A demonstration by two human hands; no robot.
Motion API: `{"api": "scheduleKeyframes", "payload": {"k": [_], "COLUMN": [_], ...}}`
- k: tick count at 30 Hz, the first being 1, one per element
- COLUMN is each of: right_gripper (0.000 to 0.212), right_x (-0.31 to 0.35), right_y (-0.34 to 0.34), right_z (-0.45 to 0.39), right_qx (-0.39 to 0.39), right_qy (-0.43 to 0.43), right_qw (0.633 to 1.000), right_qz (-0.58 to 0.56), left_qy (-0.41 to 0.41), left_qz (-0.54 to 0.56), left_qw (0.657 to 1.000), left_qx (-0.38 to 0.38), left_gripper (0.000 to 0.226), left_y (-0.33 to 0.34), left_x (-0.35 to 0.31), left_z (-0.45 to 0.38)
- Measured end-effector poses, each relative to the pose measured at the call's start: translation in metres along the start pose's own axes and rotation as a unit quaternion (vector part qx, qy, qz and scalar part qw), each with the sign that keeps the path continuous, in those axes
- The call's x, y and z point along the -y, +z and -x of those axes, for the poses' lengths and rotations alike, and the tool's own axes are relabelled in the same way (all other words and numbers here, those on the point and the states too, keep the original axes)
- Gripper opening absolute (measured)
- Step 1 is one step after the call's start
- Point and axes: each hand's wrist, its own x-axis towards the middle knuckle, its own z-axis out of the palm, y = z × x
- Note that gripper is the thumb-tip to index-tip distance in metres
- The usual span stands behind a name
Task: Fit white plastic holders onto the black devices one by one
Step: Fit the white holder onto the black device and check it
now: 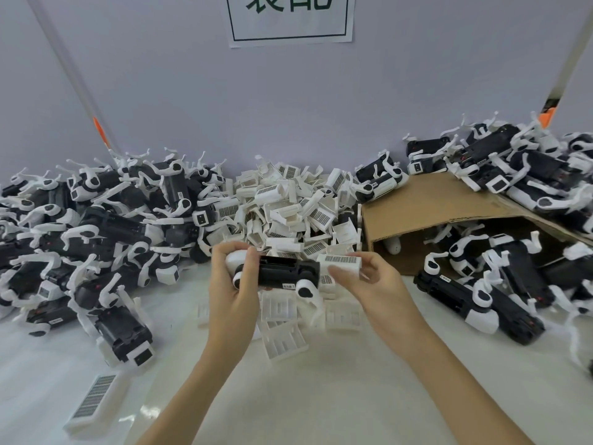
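A black device [290, 272] is held above the white table [321, 396], its long axis running from nine o'clock to three o'clock, nearly level. Its rounded white end is turned toward nine o'clock and is wrapped by the left hand [233, 284], whose fingers are curled over the top while the thumb is set on the near side. Two white wheel-like joints with black centres are seen along its lower edge, and a small label is seen on its near side.

A white plastic holder [342, 262] is pinched by the right hand [373, 284] at the device's three o'clock end, its barcode face turned upward. It is placed right against that end; whether it is already seated cannot be told. One device and one holder are held in all.

At twelve o'clock of the hands, a heap of loose holders [288, 207] is piled against the wall, too many to be counted. Several more holders [284, 337] are lain flat on the table just beneath the hands, and one holder [96, 401] is lain alone at seven o'clock. A pile of devices [80, 226] is seen at nine o'clock, another pile [513, 284] at three o'clock beside a cardboard flap [426, 207]. A printed sign [288, 17] is fixed to the wall at twelve o'clock.
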Motion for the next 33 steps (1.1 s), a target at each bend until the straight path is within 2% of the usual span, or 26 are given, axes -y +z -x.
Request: {"api": "scheduleKeyframes", "payload": {"k": [3, 6, 10, 13, 16, 18, 20, 23, 25, 27, 30, 33], "right_gripper": [0.054, 0.052, 0.066, 0.068, 0.037, 0.024, 0.015, 0.019, 0.037, 0.042, 0.038, 0.064], "right_x": [0.006, 0.007, 0.010, 0.010, 0.006, 0.003, -0.002, -0.003, -0.001, 0.000, -0.005, -0.005], "right_y": [0.001, 0.007, 0.014, 0.015, 0.017, 0.016, 0.012, 0.011, 0.013, 0.014, 0.016, 0.021], "right_z": [0.002, 0.004, 0.006, 0.007, 0.007, 0.006, 0.004, 0.003, 0.004, 0.007, 0.012, 0.016], "right_qx": [0.050, 0.064, -0.005, -0.035, -0.036, -0.043, -0.057, -0.055, -0.006, 0.054, 0.078, 0.091], "right_qy": [0.047, 0.054, 0.022, -0.008, -0.005, -0.011, -0.031, -0.059, -0.042, -0.041, -0.131, -0.163], "right_qw": [0.985, 0.983, 0.987, 0.990, 0.989, 0.989, 0.992, 0.996, 0.998, 0.997, 0.974, 0.949], "right_qz": [-0.157, -0.164, -0.161, -0.136, -0.143, -0.141, -0.106, -0.032, -0.042, -0.024, 0.165, 0.253], "left_qy": [0.008, -0.001, -0.014, -0.019, -0.021, -0.019, -0.010, 0.000, 0.001, 0.008, 0.019, 0.022], "left_qz": [-0.035, -0.059, -0.061, -0.056, -0.057, -0.063, -0.072, -0.074, -0.077, -0.093, -0.100, -0.110], "left_qw": [0.998, 0.994, 0.992, 0.992, 0.991, 0.991, 0.991, 0.991, 0.990, 0.988, 0.988, 0.986], "left_qx": [0.057, 0.096, 0.108, 0.114, 0.117, 0.117, 0.113, 0.110, 0.118, 0.121, 0.118, 0.125], "left_gripper": [0.007, 0.015, 0.019, 0.018, 0.025, 0.031, 0.040, 0.053, 0.054, 0.055, 0.057, 0.052], "left_y": [0.006, 0.010, 0.012, 0.014, 0.015, 0.015, 0.015, 0.013, 0.013, 0.013, 0.012, 0.010], "left_x": [0.001, 0.003, 0.005, 0.005, 0.004, 0.004, 0.003, 0.004, 0.006, 0.008, 0.008, 0.011], "left_z": [0.008, 0.015, 0.018, 0.019, 0.020, 0.021, 0.022, 0.024, 0.024, 0.024, 0.023, 0.022]}}
